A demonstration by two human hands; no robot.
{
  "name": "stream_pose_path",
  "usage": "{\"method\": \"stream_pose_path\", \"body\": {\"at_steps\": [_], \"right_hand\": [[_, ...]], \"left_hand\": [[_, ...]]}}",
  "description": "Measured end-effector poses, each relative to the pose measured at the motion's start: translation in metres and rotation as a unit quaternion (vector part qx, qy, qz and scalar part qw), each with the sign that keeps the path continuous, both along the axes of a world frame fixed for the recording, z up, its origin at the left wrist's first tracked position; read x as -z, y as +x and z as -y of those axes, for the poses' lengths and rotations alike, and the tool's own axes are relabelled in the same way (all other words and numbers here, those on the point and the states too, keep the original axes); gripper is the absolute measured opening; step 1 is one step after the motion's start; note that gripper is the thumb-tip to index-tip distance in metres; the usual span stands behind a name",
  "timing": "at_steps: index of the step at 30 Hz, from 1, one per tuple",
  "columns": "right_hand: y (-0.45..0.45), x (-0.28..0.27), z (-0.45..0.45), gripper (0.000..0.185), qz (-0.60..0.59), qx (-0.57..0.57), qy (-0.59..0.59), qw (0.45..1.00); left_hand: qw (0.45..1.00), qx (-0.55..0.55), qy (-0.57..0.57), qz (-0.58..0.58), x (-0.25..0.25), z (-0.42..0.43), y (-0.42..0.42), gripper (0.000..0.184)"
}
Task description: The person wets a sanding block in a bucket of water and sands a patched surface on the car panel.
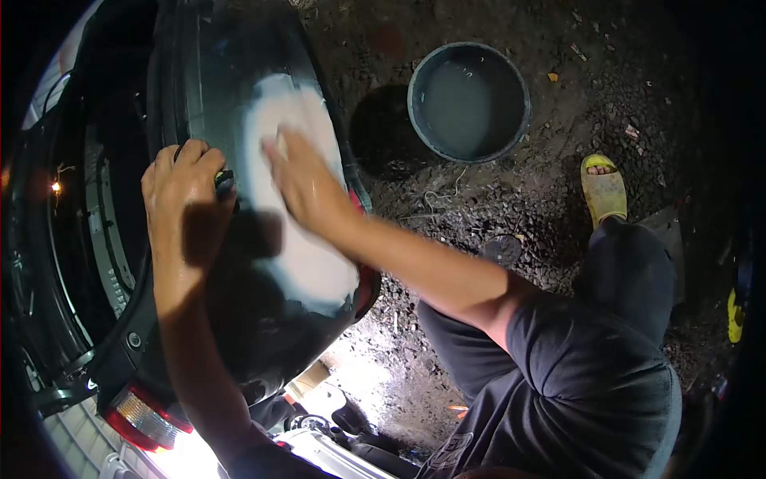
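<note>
A dark car bumper (247, 48) fills the left middle, with a broad white filler patch (319, 271) on its surface. My right hand (307, 180) lies against this patch, slightly blurred. Its fingers are drawn together around a small pale piece whose kind I cannot make out. To the left, my left hand (185, 180) is curled at the bumper's upper edge. A small dark object with a yellow-green part (224, 183) shows beside its thumb, mostly covered by the hand.
A round tub of cloudy water (469, 104) stands on the wet gravel. A tail light (148, 419) sits at the lower left near a bright lamp glow. My foot in a yellow sandal (604, 191) is at the right.
</note>
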State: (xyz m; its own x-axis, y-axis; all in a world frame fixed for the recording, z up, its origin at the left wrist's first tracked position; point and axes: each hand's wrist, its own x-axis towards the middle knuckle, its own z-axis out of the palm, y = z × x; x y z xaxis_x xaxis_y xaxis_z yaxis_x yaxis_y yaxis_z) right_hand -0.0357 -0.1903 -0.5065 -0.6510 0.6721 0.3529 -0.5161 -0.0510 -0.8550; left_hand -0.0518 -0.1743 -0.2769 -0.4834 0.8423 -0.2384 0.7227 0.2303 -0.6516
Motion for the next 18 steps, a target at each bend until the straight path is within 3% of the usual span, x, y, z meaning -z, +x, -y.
{"method": "stream_pose_path", "body": {"at_steps": [4, 7, 9, 12, 14, 16, 18], "right_hand": [[-0.06, 0.0, -0.032, 0.044, 0.065, 0.035, -0.05, 0.996], [0.046, -0.014, 0.024, 0.054, 0.023, -0.007, 0.008, 1.0], [0.084, -0.013, 0.036, 0.05, 0.004, -0.05, 0.033, 0.998], [0.022, -0.003, 0.012, 0.047, 0.022, 0.007, 0.049, 0.999], [-0.044, 0.001, -0.023, 0.048, 0.028, 0.013, -0.025, 0.999], [-0.065, -0.008, -0.038, 0.049, 0.101, 0.004, -0.045, 0.994], [-0.063, -0.004, -0.042, 0.049, 0.075, -0.004, -0.04, 0.996]], "left_hand": [[0.999, -0.036, 0.005, 0.008, -0.001, -0.007, 0.003, 0.024], [0.999, -0.034, 0.01, 0.007, 0.001, -0.003, -0.001, 0.024], [0.999, -0.028, 0.015, 0.004, 0.001, -0.003, 0.003, 0.024], [1.0, -0.005, 0.002, 0.006, 0.0, 0.001, 0.001, 0.024], [1.0, -0.022, -0.002, 0.001, 0.001, 0.0, 0.001, 0.025], [1.0, -0.031, -0.005, -0.005, -0.001, -0.002, 0.003, 0.025], [0.999, -0.033, -0.007, -0.009, 0.0, -0.003, 0.004, 0.024]]}}
